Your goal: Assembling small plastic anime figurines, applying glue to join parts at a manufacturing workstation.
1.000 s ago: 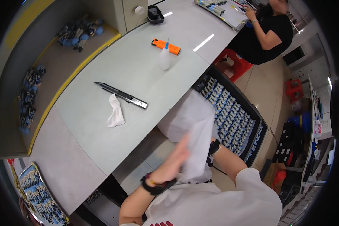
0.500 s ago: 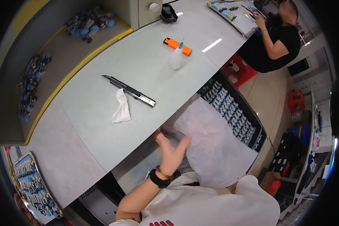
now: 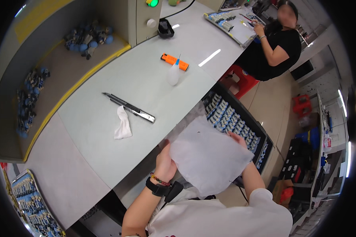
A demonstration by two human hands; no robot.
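A thin, translucent white sheet (image 3: 209, 156) is spread between my hands in front of my body. My left hand (image 3: 166, 162) holds its left edge, with the fingers partly hidden behind it. My right hand (image 3: 237, 140) grips the far right edge, and the sheet covers part of that hand and wrist. Just beyond the sheet sits a black tray (image 3: 261, 132) with rows of small blue and white figures (image 3: 230, 117), partly covered by it. More crumpled clear film (image 3: 192, 114) shows between the sheet and the table edge.
On the table (image 3: 83, 150) lie a utility knife (image 3: 132, 108), a white cloth (image 3: 123, 125), an orange oblong item (image 3: 172, 60) and a needle-tipped squeeze bottle (image 3: 173, 75). Figures (image 3: 89, 39) fill the yellow-edged shelf; a tray (image 3: 33, 201) stands left. A co-worker (image 3: 279, 49) sits at the far right.
My right hand has come out from under the sheet to its far right edge. My left hand has closed on the left edge. The sheet has shifted left and flattened; the view has tilted up.
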